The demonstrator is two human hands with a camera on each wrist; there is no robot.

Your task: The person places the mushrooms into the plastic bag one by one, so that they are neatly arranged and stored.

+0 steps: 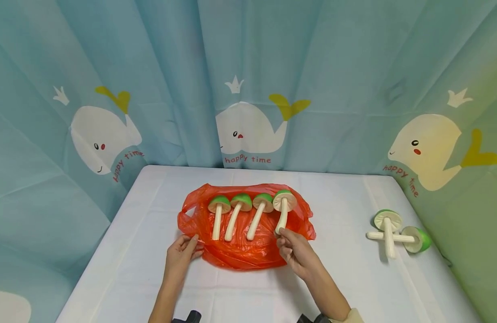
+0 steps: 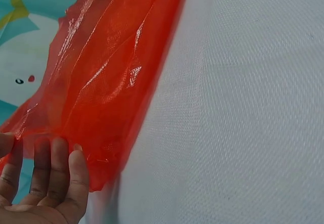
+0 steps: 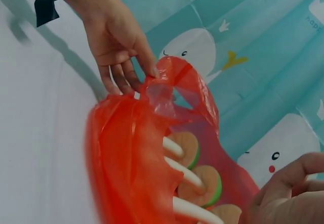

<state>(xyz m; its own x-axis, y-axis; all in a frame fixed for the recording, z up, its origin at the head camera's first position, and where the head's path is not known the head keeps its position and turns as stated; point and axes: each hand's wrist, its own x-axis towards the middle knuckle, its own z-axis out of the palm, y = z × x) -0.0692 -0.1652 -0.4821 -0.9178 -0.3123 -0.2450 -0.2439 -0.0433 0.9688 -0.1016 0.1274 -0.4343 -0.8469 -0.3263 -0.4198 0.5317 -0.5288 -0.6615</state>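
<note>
A red plastic bag (image 1: 248,258) lies spread on the white table, its handle loop at the left. Several toy mushrooms (image 1: 218,226) with green caps and white stems lie in a row on it, caps toward the back. At the bag's near left edge, my left hand (image 1: 181,256) pinches the film between thumb and fingers, seen also in the left wrist view (image 2: 50,183). My right hand (image 1: 298,255) pinches the stem end of the rightmost mushroom (image 1: 285,202), which tilts over the bag. Only part of the right hand (image 3: 298,196) shows in the right wrist view.
Two more toy mushrooms (image 1: 389,233) lie crossed on the right side of the white table (image 1: 337,215). A light blue curtain (image 1: 337,67) with printed whales hangs behind the table and along its sides.
</note>
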